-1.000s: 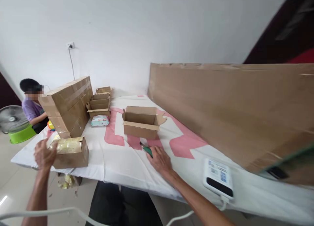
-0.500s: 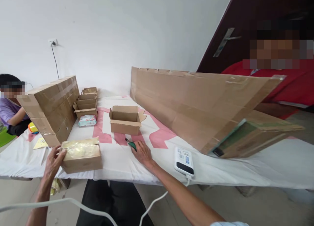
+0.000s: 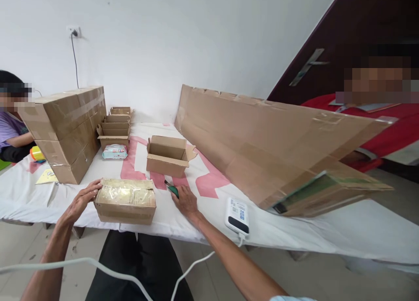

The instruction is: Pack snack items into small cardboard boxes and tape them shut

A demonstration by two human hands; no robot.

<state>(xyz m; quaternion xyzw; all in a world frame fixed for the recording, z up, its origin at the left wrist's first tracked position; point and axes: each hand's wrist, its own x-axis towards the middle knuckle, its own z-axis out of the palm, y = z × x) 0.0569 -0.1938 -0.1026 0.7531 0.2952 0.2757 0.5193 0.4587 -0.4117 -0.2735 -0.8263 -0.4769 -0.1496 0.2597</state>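
Note:
A taped cardboard box [image 3: 126, 213] sits near the table's front edge, its top covered with shiny clear tape. My left hand [image 3: 80, 199] lies against its left end, fingers stretched along the upper corner. To the right of the box, my right hand [image 3: 185, 200] is closed around a green-handled utility knife [image 3: 173, 189]. The knife rests low over the cloth, its tip pointing away and to the left. Behind it stands an open cardboard box [image 3: 166, 165] with its flaps up.
Stacked taped cartons [image 3: 70, 135] rise at the left. A wipes pack [image 3: 115, 151] lies before a row of open boxes [image 3: 113, 140]. A large cardboard panel [image 3: 255, 139] leans across the right, near a white corded device [image 3: 237, 216]. Two people sit at either side.
The taped box has shifted right, closer to the knife. My left hand has gone with it, its fingers now straighter along the end. My right hand still holds the knife.

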